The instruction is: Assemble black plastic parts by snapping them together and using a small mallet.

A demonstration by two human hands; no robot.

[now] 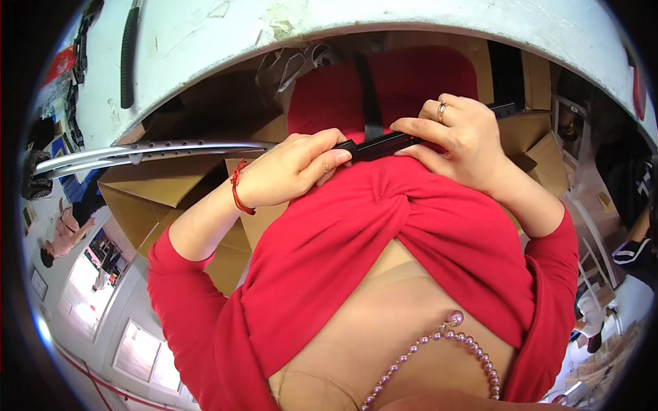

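A silver racket frame (151, 148) with holes along its rim reaches out to the left, seen nearly edge-on. Its black handle (384, 146) crosses in front of my chest and ends past my right hand. My left hand (295, 168), a red cord on its wrist, is closed round the handle near the frame. With fingers bent, my right hand (459, 137) grips the handle further right; a ring is on one finger. From the handle a flat black strip (370, 99) runs away from me over my red-clothed lap. Whether it is stuck to the handle I cannot tell.
A white, scuffed table (329, 17) curves across the far side, with a long black bar (129, 58) on it. Open cardboard boxes (154, 181) stand below on the left, and another box (541, 151) on the right. Other people (68, 229) are in the background.
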